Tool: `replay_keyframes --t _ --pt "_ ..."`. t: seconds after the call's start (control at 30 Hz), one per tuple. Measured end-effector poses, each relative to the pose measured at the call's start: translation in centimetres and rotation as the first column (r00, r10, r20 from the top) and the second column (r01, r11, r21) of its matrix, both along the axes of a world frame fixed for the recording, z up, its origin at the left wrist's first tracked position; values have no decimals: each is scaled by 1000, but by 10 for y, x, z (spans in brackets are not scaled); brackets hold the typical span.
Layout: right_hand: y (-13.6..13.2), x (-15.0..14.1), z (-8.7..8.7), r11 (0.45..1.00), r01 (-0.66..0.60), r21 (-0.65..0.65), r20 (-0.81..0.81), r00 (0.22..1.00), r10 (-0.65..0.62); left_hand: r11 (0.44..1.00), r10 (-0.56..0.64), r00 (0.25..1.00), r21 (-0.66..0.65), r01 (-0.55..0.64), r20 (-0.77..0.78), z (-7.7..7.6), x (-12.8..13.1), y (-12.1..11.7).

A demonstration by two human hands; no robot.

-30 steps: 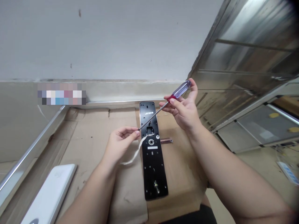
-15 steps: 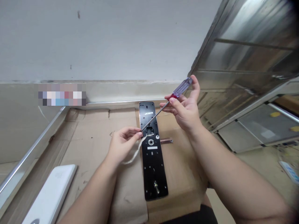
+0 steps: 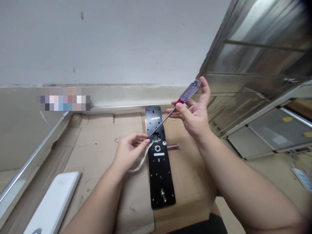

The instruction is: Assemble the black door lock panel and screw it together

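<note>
A screwdriver (image 3: 190, 91) with a clear purple and red handle slants down to the left across a black door lock plate (image 3: 162, 177). My right hand (image 3: 195, 112) grips it near the red collar, one finger raised at the handle's end. The fingers of my left hand (image 3: 133, 148) pinch near the screwdriver's tip, which they partly hide. From the plate's square opening a white ribbon cable (image 3: 140, 165) curls out under my left hand. The plate lies face down, long side towards me, with a metal lever handle (image 3: 174, 147) sticking out to the right.
Brown cardboard (image 3: 97, 143) covers the work surface beneath the plate. A white flat panel (image 3: 52, 203) lies at the lower left. Behind stands a pale wall (image 3: 117, 45), with a shiny metal door (image 3: 258, 42) on the right. A white power strip (image 3: 301, 178) is at the far right.
Both hands and the screwdriver have shifted very slightly, the left hand a little to the right. The lock plate has stayed in place.
</note>
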State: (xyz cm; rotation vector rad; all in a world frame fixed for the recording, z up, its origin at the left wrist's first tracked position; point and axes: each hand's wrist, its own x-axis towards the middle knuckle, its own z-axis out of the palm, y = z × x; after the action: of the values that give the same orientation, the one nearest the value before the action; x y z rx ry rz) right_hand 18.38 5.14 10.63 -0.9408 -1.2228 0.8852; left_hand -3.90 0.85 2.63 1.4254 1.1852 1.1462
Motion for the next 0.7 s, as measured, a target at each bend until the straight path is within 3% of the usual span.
replay_keyframes --t 0.7 --pt "2 3 -3 1000 10 27 7 1000 -10 999 1 998 47 1 -61 -11 -5 5"
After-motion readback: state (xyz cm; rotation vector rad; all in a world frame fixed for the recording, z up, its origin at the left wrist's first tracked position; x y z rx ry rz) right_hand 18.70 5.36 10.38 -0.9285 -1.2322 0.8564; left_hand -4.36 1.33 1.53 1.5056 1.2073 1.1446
